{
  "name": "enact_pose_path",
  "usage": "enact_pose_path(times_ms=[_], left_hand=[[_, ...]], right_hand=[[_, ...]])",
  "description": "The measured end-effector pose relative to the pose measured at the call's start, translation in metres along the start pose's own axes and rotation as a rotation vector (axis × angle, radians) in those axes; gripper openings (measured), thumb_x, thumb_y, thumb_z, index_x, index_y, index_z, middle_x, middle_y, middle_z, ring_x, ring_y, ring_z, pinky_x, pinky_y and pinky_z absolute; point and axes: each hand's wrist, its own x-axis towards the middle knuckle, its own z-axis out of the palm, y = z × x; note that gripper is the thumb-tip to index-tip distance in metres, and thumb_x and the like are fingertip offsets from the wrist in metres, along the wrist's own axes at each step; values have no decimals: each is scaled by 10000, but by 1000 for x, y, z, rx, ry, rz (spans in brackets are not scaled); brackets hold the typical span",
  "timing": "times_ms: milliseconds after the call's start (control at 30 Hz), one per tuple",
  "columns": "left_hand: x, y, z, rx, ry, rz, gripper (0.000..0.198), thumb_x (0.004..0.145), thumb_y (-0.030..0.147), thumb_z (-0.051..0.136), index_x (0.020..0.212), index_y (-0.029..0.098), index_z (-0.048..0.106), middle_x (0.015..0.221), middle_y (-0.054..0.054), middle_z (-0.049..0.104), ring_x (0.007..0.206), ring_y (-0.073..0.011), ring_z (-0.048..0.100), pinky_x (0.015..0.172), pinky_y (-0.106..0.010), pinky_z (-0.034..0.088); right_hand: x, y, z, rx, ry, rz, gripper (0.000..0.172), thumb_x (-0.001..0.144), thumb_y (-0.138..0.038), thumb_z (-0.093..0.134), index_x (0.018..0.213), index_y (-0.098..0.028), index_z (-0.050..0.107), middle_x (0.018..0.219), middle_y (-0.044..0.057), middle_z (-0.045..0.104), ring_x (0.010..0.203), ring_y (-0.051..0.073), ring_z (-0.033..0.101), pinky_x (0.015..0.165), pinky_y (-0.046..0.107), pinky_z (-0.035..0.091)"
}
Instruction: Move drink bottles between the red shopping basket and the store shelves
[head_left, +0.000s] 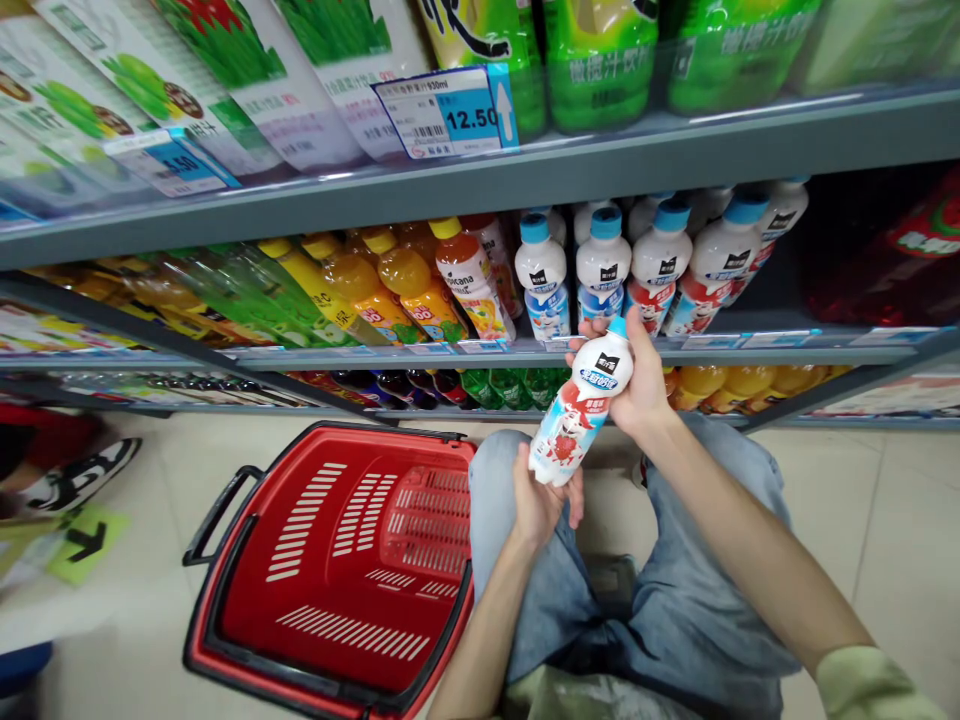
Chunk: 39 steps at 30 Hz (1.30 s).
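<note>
A white plastic drink bottle (574, 420) with a blue cap and a red-and-blue strawberry label tilts between my two hands, above my knees. My left hand (541, 500) supports its base from below, fingers curled at the bottom. Around the neck and shoulder, my right hand (639, 375) is closed, with the thumb beside the cap. Just behind, on the shelf, stand similar bottles: blue-labelled ones (545, 285) to the left and red-labelled ones (660, 265) to the right.
A red shopping basket (300, 640) with a black handle stands on the floor at my left. Orange juice bottles (405, 285) and green bottles line the shelf (840, 345). Cartons and a price tag (457, 115) sit above. Another person's shoe (82, 475) is at far left.
</note>
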Motion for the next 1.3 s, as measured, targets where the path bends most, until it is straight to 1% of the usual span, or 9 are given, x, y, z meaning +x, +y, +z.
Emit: enact_pose_path(times_ms=[133,233,400,500,633,833,1033,1200,1300], left_hand=[[0,1,4,0,5,-30,694,853,771,494,911,99,657,660,-33,635,396,-142,572,315,-227,402],[0,3,8,-18,38,-67,686,821,773,552,921,100,645,685,-29,630,432,-135,572,327,-225,411],[-2,9,14,-69,155,-88,640,773,706,660,982,102,620,767,-46,649,512,-128,579,370,-215,416],[-2,12,16,-72,186,-91,585,773,632,685,1037,120,585,793,-52,653,560,-136,581,398,-211,422],[0,10,16,-14,182,-82,550,794,592,661,1097,153,526,808,-46,651,573,-145,576,416,-216,413],[6,7,16,75,154,-90,527,810,549,643,1132,155,508,857,-56,652,611,-154,586,437,-229,422],[14,2,17,204,113,-90,562,843,537,614,1254,168,509,1059,-112,678,708,-197,637,463,-267,471],[20,-7,13,455,82,-91,662,889,604,580,1391,203,420,1237,-137,625,812,-214,672,509,-300,549],[21,-12,12,593,33,-122,662,925,592,559,1437,212,382,1280,-150,607,872,-209,671,551,-298,573]], right_hand=[[0,2,1,-105,-27,-35,461,760,-665,740,815,-215,654,848,25,749,782,182,737,707,305,639],[-2,0,3,-276,-72,-91,488,789,-707,683,819,-221,680,902,53,759,867,216,741,770,334,629],[-2,-11,-9,-917,-131,-272,491,850,-679,624,810,-197,712,892,56,749,961,273,718,851,368,589],[-2,-18,-19,-1138,-100,-262,485,868,-671,603,864,-194,695,885,64,737,943,305,718,730,375,615],[-6,-28,-29,-1044,-93,-53,511,844,-693,618,992,-206,670,959,76,730,863,291,732,513,338,622],[-13,-37,-38,-945,-100,43,506,813,-676,669,1049,-231,621,1041,59,722,937,262,726,526,307,643],[-22,-46,-46,-858,-84,-95,452,807,-632,701,999,-230,623,994,47,720,850,229,713,490,254,588],[-34,-63,-57,-862,-107,-245,402,809,-586,734,926,-213,642,906,33,700,833,202,680,610,266,594],[-38,-77,-68,-853,-49,-285,416,805,-604,735,941,-219,654,889,25,690,776,184,663,559,255,577]])
